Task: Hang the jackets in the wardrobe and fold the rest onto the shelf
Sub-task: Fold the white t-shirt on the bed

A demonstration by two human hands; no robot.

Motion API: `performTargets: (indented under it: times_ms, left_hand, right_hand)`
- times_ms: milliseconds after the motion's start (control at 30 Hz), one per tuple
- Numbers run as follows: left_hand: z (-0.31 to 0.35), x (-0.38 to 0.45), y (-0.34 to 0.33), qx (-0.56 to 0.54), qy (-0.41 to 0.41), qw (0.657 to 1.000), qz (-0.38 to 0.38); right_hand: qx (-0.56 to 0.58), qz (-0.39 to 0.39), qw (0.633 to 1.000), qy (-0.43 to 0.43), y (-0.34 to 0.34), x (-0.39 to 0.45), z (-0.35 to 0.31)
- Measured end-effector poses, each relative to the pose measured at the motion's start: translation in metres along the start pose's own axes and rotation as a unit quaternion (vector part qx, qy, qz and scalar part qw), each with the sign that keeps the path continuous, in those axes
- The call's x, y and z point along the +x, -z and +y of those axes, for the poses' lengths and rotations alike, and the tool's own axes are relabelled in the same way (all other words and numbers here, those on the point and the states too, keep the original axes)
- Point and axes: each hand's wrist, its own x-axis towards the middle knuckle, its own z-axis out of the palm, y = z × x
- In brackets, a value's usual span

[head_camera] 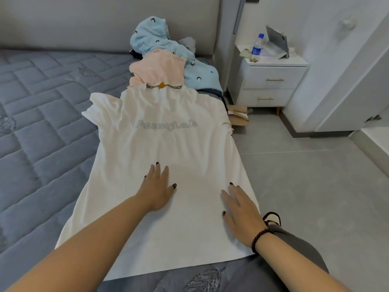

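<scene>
Both hands lying flat, fingers spread, gripping nothing: left hand (156, 187) pressing mid white T-shirt (168, 144), right hand (242, 211) resting near its right hem. Shirt lying spread on quilted mattress (42, 123); pink garment (157, 68) touching its collar.

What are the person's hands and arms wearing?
Both arms are bare, with no sleeves showing. The left hand and right hand have dark painted nails. The right wrist wears a bracelet of dark round beads. No rings or watch show.
</scene>
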Motion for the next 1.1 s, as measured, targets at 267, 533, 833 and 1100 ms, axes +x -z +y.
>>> performTargets:
  times_ms: [267,533,833,1100]
  left_hand:
    - [0.025,0.119,-0.001,0.057,0.030,0.997,0.053]
    - [0.077,0.276,0.033,0.052,0.094,0.986,0.129]
    - [0.083,0.333,0.020,0.038,0.091,0.968,0.231]
    - [0.078,0.339,0.030,0.021,0.069,0.978,0.196]
  right_hand:
    - [-0.073,0.005,0.995,0.072,-0.009,0.094,0.030]
    - [0.098,0.120,0.987,-0.050,0.011,0.209,0.055]
    - [0.692,-0.020,0.616,-0.376,0.047,0.358,0.134]
    - [0.737,0.070,0.605,-0.294,0.050,0.406,0.144]
